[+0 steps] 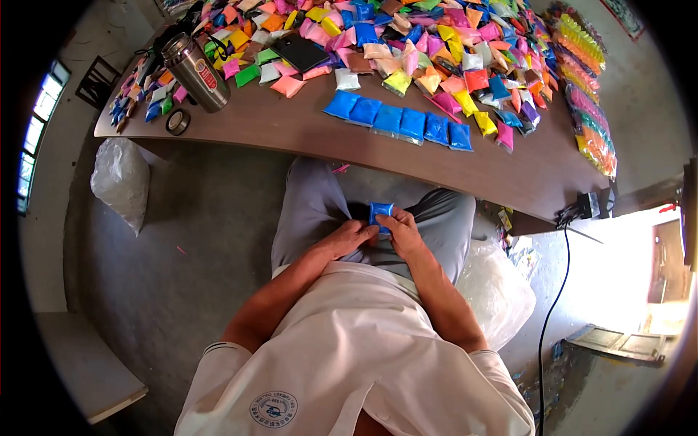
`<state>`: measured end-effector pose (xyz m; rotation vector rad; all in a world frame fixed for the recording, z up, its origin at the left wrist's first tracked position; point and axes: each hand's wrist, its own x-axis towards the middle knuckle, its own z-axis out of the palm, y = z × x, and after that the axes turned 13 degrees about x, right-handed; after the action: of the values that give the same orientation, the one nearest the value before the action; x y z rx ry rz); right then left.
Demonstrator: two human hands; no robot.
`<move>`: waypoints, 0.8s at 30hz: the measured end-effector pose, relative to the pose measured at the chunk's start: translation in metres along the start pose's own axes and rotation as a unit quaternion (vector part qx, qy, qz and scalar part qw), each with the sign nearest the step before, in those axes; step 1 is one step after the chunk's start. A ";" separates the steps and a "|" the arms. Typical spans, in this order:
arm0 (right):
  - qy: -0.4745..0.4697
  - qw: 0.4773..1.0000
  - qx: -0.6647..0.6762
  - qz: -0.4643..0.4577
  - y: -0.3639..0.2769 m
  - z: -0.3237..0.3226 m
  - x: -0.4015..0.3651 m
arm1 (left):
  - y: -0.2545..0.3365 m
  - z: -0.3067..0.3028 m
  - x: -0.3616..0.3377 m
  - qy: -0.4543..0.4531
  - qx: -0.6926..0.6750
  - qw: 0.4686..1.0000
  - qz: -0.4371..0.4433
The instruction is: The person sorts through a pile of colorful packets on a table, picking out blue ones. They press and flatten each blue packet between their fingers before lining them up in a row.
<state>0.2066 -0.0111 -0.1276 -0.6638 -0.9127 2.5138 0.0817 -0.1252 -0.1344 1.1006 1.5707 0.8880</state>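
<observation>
Over my lap, a small blue packet [380, 211] in clear wrapping is pinched between my two hands. My left hand [354, 237] grips its lower left corner, thumb towards the packet. On the right side, my right hand [400, 228] has its thumb and fingers closed on the packet. A row of several blue packets [402, 122] lies along the front part of the brown table [269, 138], ahead of my hands. Behind that row spreads a large heap of small colourful packets [451, 43].
A steel flask [198, 76] stands at the left beside its round lid [177, 122]. A black phone [299, 52] rests on the heap. Strips of bagged packets [585, 102] line the right edge. Plastic bags [122, 182] and a black cable [556, 305] are near the table.
</observation>
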 end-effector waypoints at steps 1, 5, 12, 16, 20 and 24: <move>-0.012 1.000 -0.002 -0.015 0.000 -0.001 0.000 | 0.000 0.000 0.000 -0.002 0.002 1.000 0.001; -0.022 0.999 0.001 -0.030 0.003 -0.006 0.002 | 0.002 -0.002 0.000 -0.010 -0.003 1.000 0.005; 0.001 1.000 0.021 -0.002 -0.008 0.009 -0.001 | 0.002 -0.001 0.000 0.004 -0.034 0.999 0.026; 0.006 1.000 0.020 -0.004 -0.004 0.006 0.002 | 0.001 -0.001 0.000 0.001 -0.034 0.999 0.011; 0.007 1.000 0.006 -0.024 -0.002 0.003 0.003 | -0.002 0.001 0.002 -0.008 -0.032 0.999 0.011; 0.021 0.999 0.029 -0.015 0.003 -0.007 0.009 | 0.003 -0.001 0.001 -0.011 -0.022 1.000 0.016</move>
<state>0.2024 -0.0052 -0.1370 -0.6760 -0.8271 2.4799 0.0819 -0.1234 -0.1316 1.1034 1.5113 0.9254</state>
